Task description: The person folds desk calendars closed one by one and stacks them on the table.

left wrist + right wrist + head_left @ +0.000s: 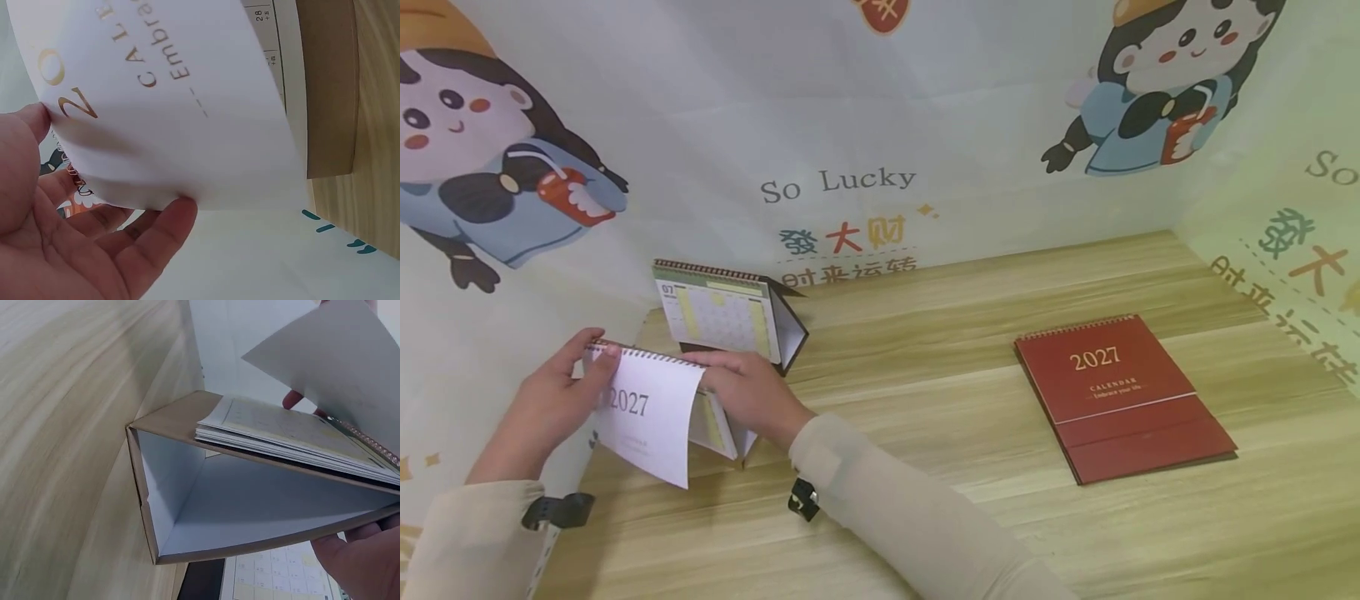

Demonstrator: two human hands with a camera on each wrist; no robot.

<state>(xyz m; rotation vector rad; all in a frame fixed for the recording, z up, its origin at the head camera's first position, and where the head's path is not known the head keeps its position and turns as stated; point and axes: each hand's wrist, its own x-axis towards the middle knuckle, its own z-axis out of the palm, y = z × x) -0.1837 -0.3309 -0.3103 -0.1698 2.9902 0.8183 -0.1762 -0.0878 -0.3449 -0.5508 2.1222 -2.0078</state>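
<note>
White calendar (720,429), at the tabletop's left edge: your left hand (553,396) pinches it by the spiral binding, thumb on the cover (187,137), while your right hand (756,392) grips the other end. The cover is lifted off the pages—its turn over the binding appears incomplete. Well to the right, the red calendar (1120,392) lies flat, apparently untouched. Just behind your right hand, the month calendar (718,321) stands at "07"—limiting rearward room, as the wall (1000,167) does beyond; the tabletop (910,417) leaves most room rightward.
</note>
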